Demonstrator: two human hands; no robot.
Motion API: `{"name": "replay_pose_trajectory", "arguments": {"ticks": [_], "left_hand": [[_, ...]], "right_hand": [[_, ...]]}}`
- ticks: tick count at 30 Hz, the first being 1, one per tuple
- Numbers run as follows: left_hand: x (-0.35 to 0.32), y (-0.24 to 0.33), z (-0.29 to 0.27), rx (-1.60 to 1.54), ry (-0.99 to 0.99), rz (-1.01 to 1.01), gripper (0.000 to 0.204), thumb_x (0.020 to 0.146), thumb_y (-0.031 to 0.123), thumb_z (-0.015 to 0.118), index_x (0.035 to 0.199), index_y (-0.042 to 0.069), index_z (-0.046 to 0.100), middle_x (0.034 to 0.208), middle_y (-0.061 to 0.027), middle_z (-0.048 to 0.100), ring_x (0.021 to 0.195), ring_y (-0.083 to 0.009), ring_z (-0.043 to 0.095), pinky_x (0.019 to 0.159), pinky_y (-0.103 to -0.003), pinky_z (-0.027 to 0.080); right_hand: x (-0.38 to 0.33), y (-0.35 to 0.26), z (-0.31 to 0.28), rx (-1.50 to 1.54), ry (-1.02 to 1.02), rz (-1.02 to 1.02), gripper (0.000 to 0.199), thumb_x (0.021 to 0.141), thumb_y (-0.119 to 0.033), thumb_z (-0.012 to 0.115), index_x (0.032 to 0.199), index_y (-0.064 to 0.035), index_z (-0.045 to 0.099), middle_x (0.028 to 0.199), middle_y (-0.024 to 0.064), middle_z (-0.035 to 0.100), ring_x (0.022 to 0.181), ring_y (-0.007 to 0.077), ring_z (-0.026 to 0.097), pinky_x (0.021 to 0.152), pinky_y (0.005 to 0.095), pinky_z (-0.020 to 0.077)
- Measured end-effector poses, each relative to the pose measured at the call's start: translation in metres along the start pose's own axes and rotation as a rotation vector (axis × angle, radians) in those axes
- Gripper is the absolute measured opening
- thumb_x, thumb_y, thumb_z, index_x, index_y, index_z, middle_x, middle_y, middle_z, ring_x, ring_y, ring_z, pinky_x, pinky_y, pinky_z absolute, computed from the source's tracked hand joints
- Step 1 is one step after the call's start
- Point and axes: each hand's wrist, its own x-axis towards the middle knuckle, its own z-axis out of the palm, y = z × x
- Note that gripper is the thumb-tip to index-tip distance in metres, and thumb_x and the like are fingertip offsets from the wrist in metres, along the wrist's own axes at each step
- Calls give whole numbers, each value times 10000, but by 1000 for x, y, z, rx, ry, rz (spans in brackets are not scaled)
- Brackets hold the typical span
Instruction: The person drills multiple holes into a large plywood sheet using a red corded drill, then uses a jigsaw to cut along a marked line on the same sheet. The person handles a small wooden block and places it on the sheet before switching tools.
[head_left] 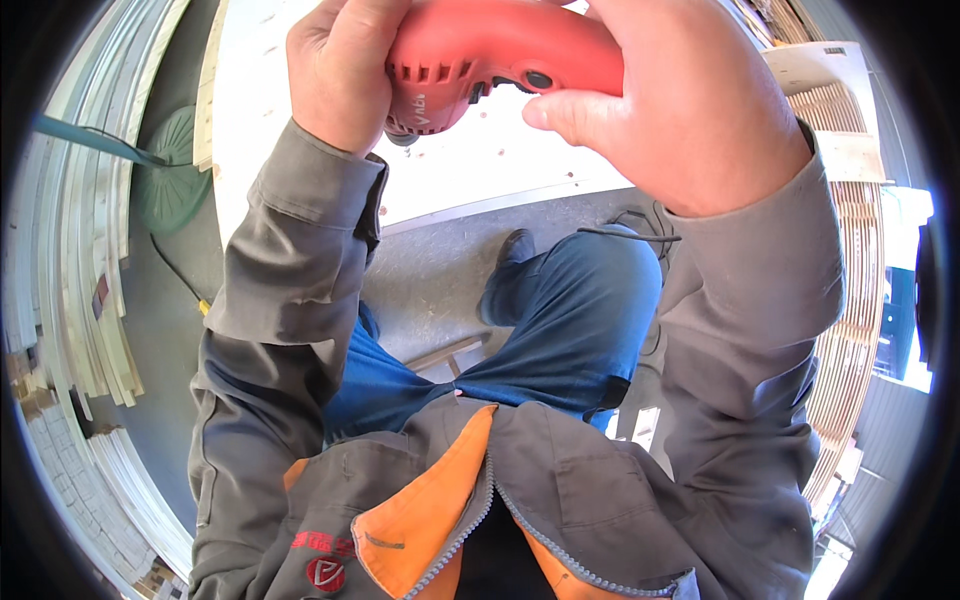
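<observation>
A red power tool (520, 45) spans the space between a worker's two hands, over a glaringly bright white counter (480, 170) flecked with small dark marks; whether the tool touches that surface cannot be told. The right hand (700, 105) grips the tool's smooth handle end, its thumb tucked along the underside near a round black button (538, 79); the left hand (345, 80) is closed against the vented end, its fingertips cut off by the upper edge of the frame.

Grey-brown jacket sleeves (310, 190) run back from both wrists; the jacket front, nearer the body than either hand, hangs partly unzipped over an orange lining (430, 510). Blue jeans (570, 310) and a dark shoe (515, 247) show below and between the hands, above a grey floor (420, 265); a dark cord (630, 236) crosses near the knee, below the right hand.

Left of the left hand stands a green round base (172, 165) with a pole running off from it; farther left lie long pale timber lengths (85, 200), and a cable with a yellow end (204, 306) rests on the floor, below and left of that hand; beyond the right hand rises a stack of thin wooden slats (850, 250).
</observation>
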Motion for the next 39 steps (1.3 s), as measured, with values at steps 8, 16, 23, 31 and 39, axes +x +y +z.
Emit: {"name": "replay_pose_trajectory", "arguments": {"ticks": [8, 16, 23, 31, 39], "left_hand": [[31, -23, 31, -12, 1, -42, 530, 1071, 392, 467, 1054, -72, 722, 923, -141, 738, 801, -189, 685, 725, -322, 543], [35, -43, 41, -66, -41, -50, 534, 1067, 414, 495, 1078, -79, 699, 998, -157, 731, 879, -217, 692, 790, -335, 557], [45, -58, 36, -81, -15, -96, 577, 1074, 450, 457, 1073, -67, 713, 965, -140, 736, 847, -196, 688, 766, -317, 551], [47, -59, 26, -67, 25, -112, 597, 1063, 471, 459, 1075, -68, 716, 957, -142, 738, 831, -198, 687, 741, -322, 549], [48, -68, 24, -85, 10, -127, 582, 1063, 453, 455, 1080, -68, 714, 953, -141, 736, 820, -204, 683, 723, -321, 540]], "right_hand": [[21, 7, -25, 7, -232, 392, 398, 851, -326, 795, 960, 14, 619, 776, 239, 659, 763, 421, 684, 695, 473, 523], [6, 70, 19, -31, -66, 148, 391, 859, -375, 787, 948, -9, 679, 784, 163, 715, 798, 361, 720, 721, 464, 552], [8, 77, 30, -40, -34, 152, 375, 876, -361, 777, 944, -5, 680, 766, 176, 708, 789, 375, 720, 706, 484, 552], [20, 45, 16, -74, -76, 162, 459, 875, -415, 781, 946, 14, 634, 776, 224, 672, 731, 411, 686, 684, 470, 528], [25, 33, 19, -126, -99, 237, 453, 885, -413, 775, 927, 19, 647, 764, 239, 671, 714, 418, 682, 674, 474, 525]]}}
